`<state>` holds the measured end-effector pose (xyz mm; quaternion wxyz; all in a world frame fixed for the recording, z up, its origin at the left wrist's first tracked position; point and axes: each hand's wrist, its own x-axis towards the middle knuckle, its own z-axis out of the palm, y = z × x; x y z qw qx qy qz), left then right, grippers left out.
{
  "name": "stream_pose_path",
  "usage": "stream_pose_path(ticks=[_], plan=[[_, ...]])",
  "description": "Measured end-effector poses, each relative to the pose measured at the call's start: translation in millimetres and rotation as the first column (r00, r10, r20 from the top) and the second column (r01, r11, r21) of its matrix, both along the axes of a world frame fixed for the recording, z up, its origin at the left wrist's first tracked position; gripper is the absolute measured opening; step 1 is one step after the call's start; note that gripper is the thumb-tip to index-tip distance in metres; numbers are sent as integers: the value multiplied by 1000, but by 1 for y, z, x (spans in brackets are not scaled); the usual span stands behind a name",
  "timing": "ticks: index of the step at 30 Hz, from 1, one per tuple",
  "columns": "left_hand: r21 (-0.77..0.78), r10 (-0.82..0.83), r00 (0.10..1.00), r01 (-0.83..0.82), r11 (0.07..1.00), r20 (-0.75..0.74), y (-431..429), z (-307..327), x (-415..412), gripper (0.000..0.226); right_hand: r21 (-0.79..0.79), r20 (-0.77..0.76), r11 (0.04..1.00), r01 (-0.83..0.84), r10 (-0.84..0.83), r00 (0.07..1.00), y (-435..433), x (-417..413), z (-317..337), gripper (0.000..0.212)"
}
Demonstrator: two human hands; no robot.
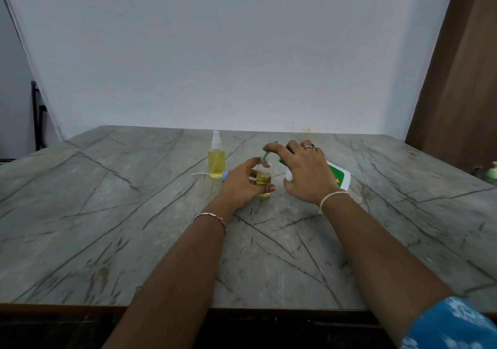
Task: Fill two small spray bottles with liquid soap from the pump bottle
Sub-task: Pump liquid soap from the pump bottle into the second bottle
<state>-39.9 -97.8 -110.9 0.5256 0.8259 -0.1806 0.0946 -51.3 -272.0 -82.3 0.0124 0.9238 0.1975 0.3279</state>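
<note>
A small open bottle is seen standing on the grey veined counter at the centre of the frame. It is roughly half filled with yellow liquid, and its mouth is uncovered. It is gripped by the left hand, whose fingers and thumb are curled round its body. Just right of it, a white pump bottle is held tilted by the right hand, whose fingers are wrapped over it, with the forefinger laid along the green spout. The spout's tip is placed at the small bottle's mouth. How much soap is left in the pump bottle cannot be told.

To the left, a capped spray bottle is stood upright, nearly full of yellow liquid. Beside its base a loose spray head with a white tube is laid flat, partly hidden behind the left hand.

A green label with a yellow mark is shown on the pump bottle; no writing can be read. A pale green object is cut off at the right edge.
</note>
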Motion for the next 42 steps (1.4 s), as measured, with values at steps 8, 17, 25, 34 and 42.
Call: stream_pose_path(ticks=[8, 17, 25, 34, 42], plan=[[10, 11, 1000, -11, 1000, 19, 1, -1, 1, 54, 22, 19, 1000, -5, 4, 1000, 4, 3, 0, 69], [45, 60, 996, -64, 997, 70, 0, -1, 0, 55, -60, 42, 998, 30, -27, 999, 1, 2, -3, 80], [64, 59, 997, -63, 996, 58, -1, 1, 0, 56, -32, 29, 999, 33, -32, 999, 5, 2, -1, 73], [36, 32, 999, -33, 999, 38, 0, 1, 0, 53, -22, 24, 1000, 10, -10, 1000, 1, 1, -2, 78], [15, 18, 999, -19, 1000, 40, -1, 1, -1, 51, 38, 5, 999, -7, 7, 1000, 5, 0, 1, 71]])
